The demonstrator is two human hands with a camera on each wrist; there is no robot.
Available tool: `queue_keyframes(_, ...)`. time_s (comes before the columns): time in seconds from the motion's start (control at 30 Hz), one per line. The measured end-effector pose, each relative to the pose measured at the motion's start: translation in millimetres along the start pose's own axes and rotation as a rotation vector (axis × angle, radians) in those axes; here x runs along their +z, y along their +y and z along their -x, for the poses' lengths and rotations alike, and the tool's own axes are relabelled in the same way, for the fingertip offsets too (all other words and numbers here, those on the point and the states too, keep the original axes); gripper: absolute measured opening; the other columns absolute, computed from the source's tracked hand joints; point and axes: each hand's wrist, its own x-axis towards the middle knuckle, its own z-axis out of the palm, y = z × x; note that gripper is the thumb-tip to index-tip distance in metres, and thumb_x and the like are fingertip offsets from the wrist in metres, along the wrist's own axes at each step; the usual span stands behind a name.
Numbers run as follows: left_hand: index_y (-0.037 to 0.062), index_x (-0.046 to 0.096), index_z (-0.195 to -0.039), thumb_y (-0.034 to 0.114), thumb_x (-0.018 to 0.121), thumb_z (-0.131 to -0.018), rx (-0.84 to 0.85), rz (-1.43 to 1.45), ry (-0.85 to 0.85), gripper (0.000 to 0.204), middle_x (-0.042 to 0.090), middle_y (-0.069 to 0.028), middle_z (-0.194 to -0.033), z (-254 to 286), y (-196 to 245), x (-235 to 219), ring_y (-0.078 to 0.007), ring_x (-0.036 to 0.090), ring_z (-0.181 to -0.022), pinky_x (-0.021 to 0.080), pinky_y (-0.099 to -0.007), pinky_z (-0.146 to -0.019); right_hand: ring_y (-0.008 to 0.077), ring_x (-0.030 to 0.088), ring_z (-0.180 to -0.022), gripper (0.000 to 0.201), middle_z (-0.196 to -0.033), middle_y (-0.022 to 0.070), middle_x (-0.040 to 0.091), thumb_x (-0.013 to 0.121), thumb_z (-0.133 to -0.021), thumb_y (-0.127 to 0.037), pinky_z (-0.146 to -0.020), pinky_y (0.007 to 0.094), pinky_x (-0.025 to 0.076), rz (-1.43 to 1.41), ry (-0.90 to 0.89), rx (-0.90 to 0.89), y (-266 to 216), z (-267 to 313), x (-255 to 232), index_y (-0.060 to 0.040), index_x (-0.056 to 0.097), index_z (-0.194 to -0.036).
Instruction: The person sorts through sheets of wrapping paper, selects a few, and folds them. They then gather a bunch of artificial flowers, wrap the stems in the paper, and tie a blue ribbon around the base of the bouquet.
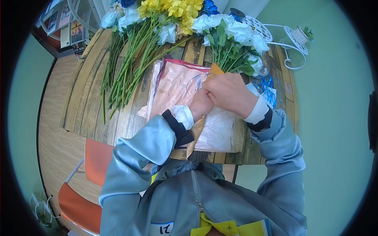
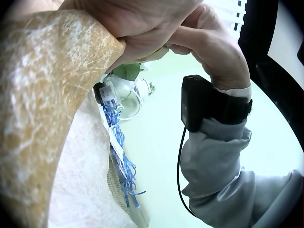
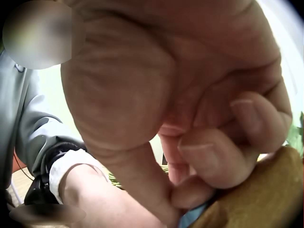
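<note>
My left hand [image 1: 201,105] grips a gathered sheet of mottled golden-brown wrapping paper [image 2: 42,104] over the middle of the table. Part of that paper sticks up beyond the hands, and a pointed end hangs down toward the table's front edge. Right against the left hand, my right hand [image 1: 231,91] has its fingers curled, thumb and fingertip pinching a blue ribbon [image 3: 192,216] beside the paper. Thin blue strands loop out past the knuckles in the head view. Beneath both hands lies a stack of pink and white wrapping sheets [image 1: 175,80].
Long-stemmed yellow flowers [image 1: 173,10] lie at the back left, white flowers [image 1: 240,31] at the back right. A tangle of shredded blue ribbon [image 1: 267,85] rests to the right on the wooden table [image 1: 88,98]. An orange chair [image 1: 78,208] stands at the lower left.
</note>
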Motion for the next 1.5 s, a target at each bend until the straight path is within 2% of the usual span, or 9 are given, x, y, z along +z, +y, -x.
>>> queue_keyframes(0.23,-0.0042,0.060,-0.098,0.020,0.054,-0.083,-0.012,-0.192,-0.063,0.029,0.064,-0.0244,-0.090,-1.7,6.6,-3.6,-0.0375,0.062,-0.089,0.049,-0.0408,-0.075,0.0265,0.061,-0.060,0.012,-0.074,0.0059,0.058,0.058,-0.071,-0.010,-0.048,0.0353,0.047,-0.002,0.267,-0.044,-26.2,-6.1,-13.3,-0.0105,0.062,-0.083)
queue_keyframes(0.43,-0.0047,0.060,-0.097,0.020,0.054,-0.083,-0.176,-0.184,-0.091,0.029,0.064,-0.0244,-0.089,-0.5,16.6,-3.8,-0.0381,0.062,-0.087,0.049,-0.0416,-0.073,0.0283,0.062,-0.062,0.016,-0.072,0.0072,0.060,0.059,-0.071,-0.010,-0.049,0.0376,0.047,0.032,0.105,0.072,-5.8,5.8,-8.8,-0.0105,0.063,-0.086)
queue_keyframes(0.5,-0.0053,0.060,-0.097,0.021,0.055,-0.082,-0.459,0.013,-0.017,0.030,0.064,-0.0252,-0.088,2.2,27.6,-0.6,-0.0389,0.063,-0.084,0.049,-0.0430,-0.072,0.0285,0.062,-0.062,0.015,-0.072,0.0073,0.060,0.059,-0.072,-0.010,-0.050,0.0378,0.047,0.042,0.090,0.076,-1.5,7.0,-4.4,-0.0111,0.063,-0.086)
queue_keyframes(0.63,-0.0040,0.060,-0.098,0.021,0.057,-0.082,-0.470,-0.039,-0.025,0.030,0.064,-0.0247,-0.090,0.2,18.3,0.4,-0.0385,0.063,-0.086,0.049,-0.0423,-0.073,0.0282,0.062,-0.061,0.012,-0.074,0.0068,0.060,0.058,-0.073,-0.010,-0.051,0.0377,0.047,0.107,0.081,0.093,-3.2,1.4,-0.3,-0.0115,0.064,-0.084)
queue_keyframes(0.7,-0.0020,0.060,-0.101,0.023,0.060,-0.081,-0.192,-0.158,-0.043,0.032,0.064,-0.0242,-0.092,-0.8,13.5,-1.6,-0.0388,0.062,-0.087,0.049,-0.0415,-0.074,0.0269,0.062,-0.062,0.012,-0.076,0.0057,0.060,0.058,-0.073,-0.011,-0.052,0.0368,0.047,0.025,0.187,0.066,-7.8,-1.0,-0.1,-0.0110,0.063,-0.085)
queue_keyframes(0.87,0.0001,0.060,-0.101,0.024,0.061,-0.081,-0.293,-0.161,-0.066,0.031,0.063,-0.0183,-0.087,-2.2,18.6,1.0,-0.0311,0.060,-0.081,0.048,-0.0383,-0.069,0.0214,0.061,-0.067,0.016,-0.082,0.0017,0.059,0.059,-0.071,-0.015,-0.054,0.0328,0.047,-0.193,0.380,-0.180,-48.5,1.2,-5.2,-0.0106,0.061,-0.086)
queue_keyframes(1.2,0.0054,0.061,-0.101,0.026,0.065,-0.082,-0.535,-0.165,-0.074,0.029,0.060,-0.0037,-0.076,-5.4,49.6,-3.9,-0.0116,0.055,-0.064,0.045,-0.0303,-0.058,0.0145,0.059,-0.070,0.028,-0.099,0.0008,0.059,0.060,-0.072,-0.010,-0.057,0.0267,0.048,-0.485,0.268,-0.530,-76.5,34.8,-2.8,-0.0120,0.063,-0.100)
queue_keyframes(1.3,0.0005,0.059,-0.107,0.026,0.064,-0.080,-0.452,0.112,0.020,0.037,0.066,-0.0169,-0.090,-0.8,50.0,-1.2,-0.0291,0.065,-0.083,0.049,-0.0363,-0.070,0.0150,0.060,-0.072,0.026,-0.100,0.0002,0.060,0.060,-0.075,-0.006,-0.058,0.0263,0.048,-0.654,0.153,-0.515,-64.1,47.7,-4.8,-0.0137,0.065,-0.099)
queue_keyframes(1.5,-0.0007,0.059,-0.105,0.022,0.065,-0.080,-0.411,0.252,-0.026,0.035,0.065,-0.0092,-0.084,0.4,62.3,-9.9,-0.0150,0.061,-0.076,0.048,-0.0296,-0.068,0.0130,0.059,-0.071,0.010,-0.088,0.0022,0.063,0.063,-0.083,-0.009,-0.058,0.0246,0.046,-0.980,-0.318,-0.133,-4.1,75.6,7.1,-0.0093,0.067,-0.092)
